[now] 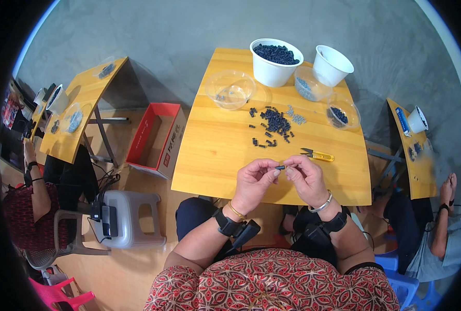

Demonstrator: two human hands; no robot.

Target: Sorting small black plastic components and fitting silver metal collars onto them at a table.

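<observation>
Over the near edge of the wooden table (215, 171), my left hand (255, 180) pinches a small black cylindrical piece (279, 167) between thumb and fingers. My right hand (305, 179) meets it at the piece's other end, its thumb and fingertips closed there. Just beyond my hands lies a loose pile of small black pieces (276, 122), with several strays around it. Small grey pieces (296, 116) lie against the pile's right side. Yellow-handled thread snips (318, 155) rest beyond my right hand, apart from it.
A white tub of black pieces (275, 72) stands at the table's back, beside a tilted white tub (334, 65). Clear plastic bowls (230, 90) sit left and right of the pile. A red-and-white carton (158, 140) and grey stool (129, 207) stand left. People sit at both side tables.
</observation>
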